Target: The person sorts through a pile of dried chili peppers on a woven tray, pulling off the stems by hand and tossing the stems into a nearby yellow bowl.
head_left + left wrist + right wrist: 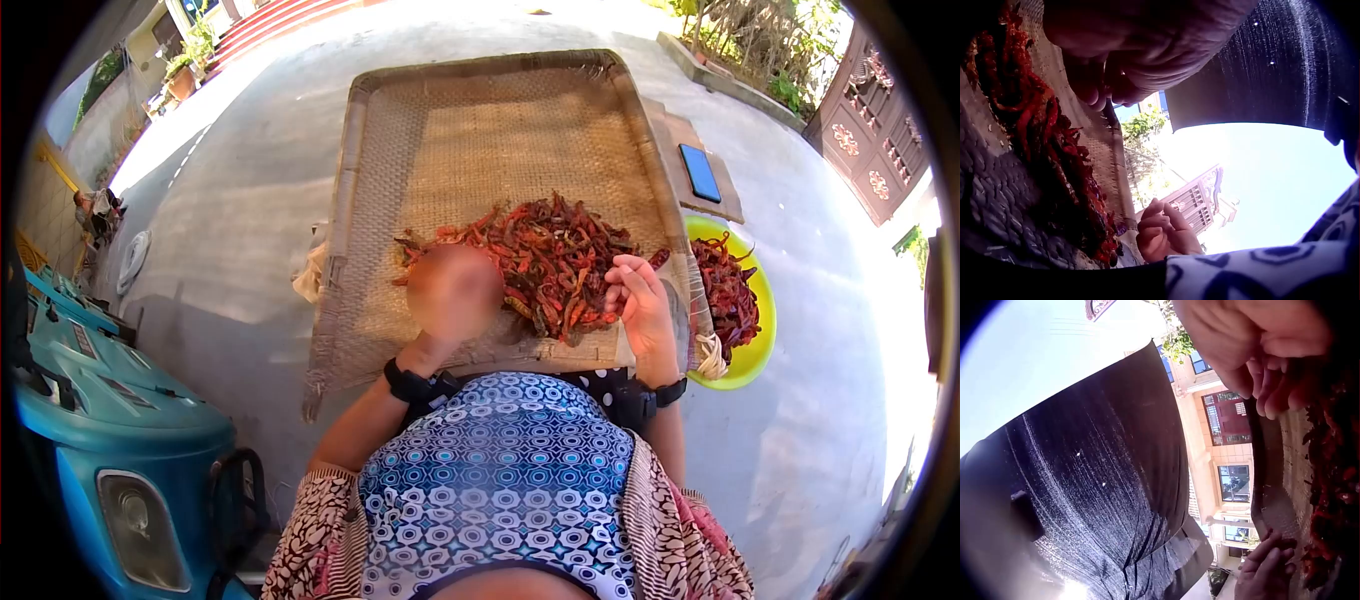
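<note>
The dried chillies (545, 262) lie heaped on the woven tray (450, 130), near both hands for sorting; the right hand (640, 300) curls, seemingly pinching one; the left hand (452, 292) is blurred, grip unclear; picked chillies fill the green bowl (762, 335) alongside.

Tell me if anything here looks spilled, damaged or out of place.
One thing stands out: a blue phone lies on a flat board on the concrete just beyond the woven tray, away from everything else. The dried chillies sit heaped on the tray and in the yellow-green bowl; none appear spilled.
</note>
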Motion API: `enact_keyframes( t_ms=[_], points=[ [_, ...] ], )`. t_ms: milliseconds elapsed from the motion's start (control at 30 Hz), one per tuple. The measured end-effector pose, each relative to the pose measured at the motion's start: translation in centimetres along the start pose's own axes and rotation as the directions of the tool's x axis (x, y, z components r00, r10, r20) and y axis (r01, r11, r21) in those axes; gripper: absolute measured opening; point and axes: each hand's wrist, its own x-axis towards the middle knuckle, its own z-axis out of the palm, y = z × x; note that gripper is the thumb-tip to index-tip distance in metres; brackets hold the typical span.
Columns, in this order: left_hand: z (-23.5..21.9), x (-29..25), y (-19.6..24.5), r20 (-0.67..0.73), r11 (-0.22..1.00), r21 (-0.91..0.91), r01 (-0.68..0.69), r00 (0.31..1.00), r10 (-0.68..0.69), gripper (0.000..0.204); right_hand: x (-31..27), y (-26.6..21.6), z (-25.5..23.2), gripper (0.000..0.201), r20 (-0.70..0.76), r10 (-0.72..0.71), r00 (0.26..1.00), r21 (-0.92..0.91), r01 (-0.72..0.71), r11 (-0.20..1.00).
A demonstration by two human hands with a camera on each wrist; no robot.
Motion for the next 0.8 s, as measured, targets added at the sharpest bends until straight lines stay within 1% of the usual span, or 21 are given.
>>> enact_keyframes(
  t_ms=[67, 100, 133, 167, 200, 233, 267, 333, 367, 400, 433, 500, 533, 600, 633, 700, 733, 800],
  points=[
    [0.1, -0.1, 0.0, 0.046, 0.992, -0.13, -0.004, 0.999, 0.01, 0.013, -0.1, 0.1, 2.0, 0.023, 0.129, 0.07, 0.989, -0.218, -0.041, 0.975],
    [0.0, 0.3, 2.7, 0.103, 0.973, -0.215, 0.089, 0.992, -0.068, 0.011, -0.1, 0.1, 2.9, 0.025, 0.196, 0.125, 0.973, -0.327, -0.055, 0.943],
    [-0.1, 0.4, 4.1, 0.16, 0.927, -0.334, 0.173, 0.979, -0.125, 0.01, 0.1, 0.8, 3.3, 0.029, 0.299, 0.151, 0.942, -0.371, -0.031, 0.928],
    [-0.2, 0.6, 5.5, 0.215, 0.859, -0.439, 0.261, 0.96, -0.182, 0.009, 0.0, 1.0, 4.0, 0.03, 0.32, 0.177, 0.931, -0.454, -0.013, 0.891],
    [-0.2, 0.7, 6.1, 0.271, 0.752, -0.569, 0.334, 0.939, -0.212, 0.009, -0.1, 1.2, 4.8, 0.031, 0.339, 0.204, 0.918, -0.533, 0.009, 0.846],
    [-0.2, 0.7, 6.5, 0.33, 0.619, -0.676, 0.4, 0.915, -0.231, 0.009, -0.2, 1.4, 5.3, 0.032, 0.355, 0.234, 0.905, -0.606, 0.033, 0.794],
    [-0.2, 0.8, 7.1, 0.36, 0.602, -0.674, 0.427, 0.902, -0.236, 0.008, 0.2, 2.4, 5.2, 0.031, 0.442, 0.243, 0.864, -0.578, 0.066, 0.813],
    [-0.2, 0.6, 7.6, 0.419, 0.566, -0.668, 0.482, 0.873, -0.249, 0.008, -0.2, 2.3, 5.8, 0.03, 0.457, 0.325, 0.828, -0.548, -0.026, 0.836],
    [-0.1, 0.5, 7.5, 0.428, 0.572, -0.662, 0.484, 0.871, -0.242, 0.007, -0.3, 2.3, 6.0, 0.029, 0.466, 0.364, 0.807, -0.533, -0.073, 0.843],
    [0.0, 0.5, 7.4, 0.436, 0.578, -0.656, 0.486, 0.869, -0.235, 0.007, -0.3, 2.6, 6.0, 0.027, 0.478, 0.349, 0.806, -0.512, -0.066, 0.856],
    [0.1, 0.5, 7.2, 0.443, 0.584, -0.65, 0.486, 0.867, -0.228, 0.007, -0.3, 2.7, 5.9, 0.027, 0.474, 0.346, 0.81, -0.539, -0.045, 0.841],
    [0.3, 0.7, 6.1, 0.433, 0.709, -0.528, 0.468, 0.866, -0.25, 0.008, -0.3, 2.8, 5.7, 0.026, 0.467, 0.338, 0.817, -0.588, 0.001, 0.809],
    [0.3, 0.6, 5.7, 0.427, 0.763, -0.459, 0.455, 0.866, -0.26, 0.008, -0.4, 2.8, 5.5, 0.026, 0.448, 0.35, 0.823, -0.596, -0.018, 0.803],
    [0.3, 0.4, 5.7, 0.429, 0.772, -0.4, 0.494, 0.845, -0.319, 0.01, -0.5, 2.6, 5.0, 0.025, 0.407, 0.374, 0.833, -0.61, -0.057, 0.791],
    [0.3, 0.4, 5.9, 0.43, 0.775, -0.37, 0.513, 0.834, -0.347, 0.011, -0.6, 2.3, 4.7, 0.025, 0.367, 0.365, 0.856, -0.598, -0.083, 0.797],
    [0.1, 0.3, 5.2, 0.322, 0.825, -0.294, 0.482, 0.863, -0.39, 0.013, -0.8, 1.2, 4.1, 0.025, 0.28, 0.347, 0.895, -0.572, -0.134, 0.809],
    [0.1, 0.1, 4.6, 0.265, 0.846, -0.253, 0.47, 0.874, -0.406, 0.015, -0.8, 0.6, 3.6, 0.026, 0.238, 0.278, 0.931, -0.516, -0.122, 0.848],
    [0.5, -0.1, 2.1, 0.07, 0.954, -0.041, 0.296, 0.953, -0.293, 0.017, -0.5, -0.7, 2.2, 0.028, 0.135, 0.145, 0.98, -0.4, -0.079, 0.913]
  ],
)
